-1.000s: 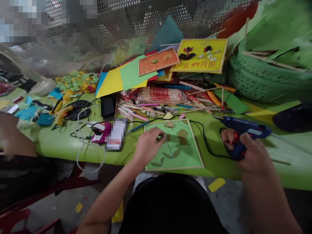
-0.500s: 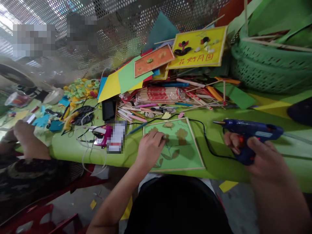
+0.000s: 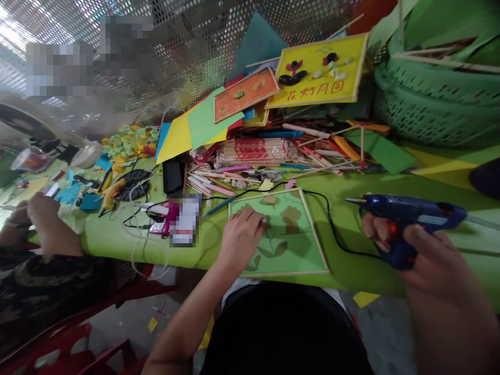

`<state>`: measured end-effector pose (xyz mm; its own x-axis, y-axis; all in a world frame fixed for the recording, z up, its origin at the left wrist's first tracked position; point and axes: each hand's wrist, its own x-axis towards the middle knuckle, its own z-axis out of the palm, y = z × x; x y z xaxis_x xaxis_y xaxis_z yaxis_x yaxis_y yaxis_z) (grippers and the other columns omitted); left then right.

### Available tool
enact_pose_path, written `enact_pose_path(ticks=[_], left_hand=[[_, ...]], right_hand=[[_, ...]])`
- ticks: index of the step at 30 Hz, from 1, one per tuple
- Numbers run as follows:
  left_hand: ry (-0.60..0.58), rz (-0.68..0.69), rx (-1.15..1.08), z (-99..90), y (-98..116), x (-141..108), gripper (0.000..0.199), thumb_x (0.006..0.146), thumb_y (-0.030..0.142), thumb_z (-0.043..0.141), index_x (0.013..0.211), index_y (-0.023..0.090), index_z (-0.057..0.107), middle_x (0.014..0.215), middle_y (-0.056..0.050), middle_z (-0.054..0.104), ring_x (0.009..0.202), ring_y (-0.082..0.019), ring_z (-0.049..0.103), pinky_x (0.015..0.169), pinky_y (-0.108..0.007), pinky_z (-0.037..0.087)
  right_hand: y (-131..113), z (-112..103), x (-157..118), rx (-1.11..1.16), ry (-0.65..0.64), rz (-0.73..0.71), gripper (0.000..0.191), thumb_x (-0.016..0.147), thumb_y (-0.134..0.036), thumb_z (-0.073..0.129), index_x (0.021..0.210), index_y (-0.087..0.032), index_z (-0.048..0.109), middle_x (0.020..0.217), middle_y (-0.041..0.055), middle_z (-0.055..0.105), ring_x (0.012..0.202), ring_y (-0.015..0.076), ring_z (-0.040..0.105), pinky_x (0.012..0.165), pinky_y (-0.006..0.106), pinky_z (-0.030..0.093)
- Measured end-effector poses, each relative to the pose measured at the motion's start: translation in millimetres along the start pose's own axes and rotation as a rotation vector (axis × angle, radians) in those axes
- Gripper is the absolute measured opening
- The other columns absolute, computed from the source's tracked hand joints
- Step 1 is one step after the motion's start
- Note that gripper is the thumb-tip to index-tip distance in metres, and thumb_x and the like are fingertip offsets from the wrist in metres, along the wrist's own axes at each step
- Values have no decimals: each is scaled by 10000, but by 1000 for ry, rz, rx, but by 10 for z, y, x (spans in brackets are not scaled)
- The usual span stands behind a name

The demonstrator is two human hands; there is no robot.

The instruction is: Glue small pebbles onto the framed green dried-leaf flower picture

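Note:
My right hand [image 3: 425, 245] is wrapped round a blue hot glue gun [image 3: 414, 209], its nozzle pointing left, above the right part of the table. A glue stick [image 3: 482, 223] sticks out of its back end. My left hand [image 3: 244, 234] rests on a green picture board [image 3: 304, 252] edged with thin wooden sticks. Its fingers are bent together near a small dark piece at the flower stem; what they pinch is mostly hidden. Brown flower and leaf shapes [image 3: 291, 219] decorate the board, and a tan stone-like piece [image 3: 269, 199] lies near its top edge.
A black cord [image 3: 330, 219] curves right of the board. Behind lie bundled wooden sticks [image 3: 255, 151], markers, coloured paper [image 3: 207, 120] and a yellow framed picture [image 3: 318, 73]. A green basket [image 3: 433, 104] stands back right. Phones [image 3: 185, 221] lie left; another person's hands [image 3: 42, 213] are beyond.
The glue gun and my right hand have shifted slightly right and down. My left hand stays in place on the board.

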<state>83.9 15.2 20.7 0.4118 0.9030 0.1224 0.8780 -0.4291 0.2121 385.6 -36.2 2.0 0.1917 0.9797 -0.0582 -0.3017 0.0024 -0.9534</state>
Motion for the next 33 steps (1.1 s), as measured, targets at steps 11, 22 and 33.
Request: enact_pose_path(ticks=[11,22,33], left_hand=[[-7,26,-68,4,-15,12,67,885,136,628,902,199,643,919,-27,664,888,-190,633,813,-316,470],[117,54,-74,21,-53,-73,172,907,222,645,1077,219,672,1013,-36,728,970,-203,672,866,-349,470],[21,108,-7,-217,-43,-225,311,985,300,519,1264,248,646,1275,-51,692,1117,-215,616,967,-392,446]], right_hand=[[-80,36,0,-29,-3,21,385,715,-542,745,586,-199,623,569,22,507,642,185,509,630,336,392],[-146,105,16,-59,26,31,422,664,-579,769,539,-213,600,539,29,511,646,213,544,667,371,436],[-148,80,-15,-31,50,98,426,646,-567,779,499,-222,576,567,46,512,671,244,576,647,400,500]])
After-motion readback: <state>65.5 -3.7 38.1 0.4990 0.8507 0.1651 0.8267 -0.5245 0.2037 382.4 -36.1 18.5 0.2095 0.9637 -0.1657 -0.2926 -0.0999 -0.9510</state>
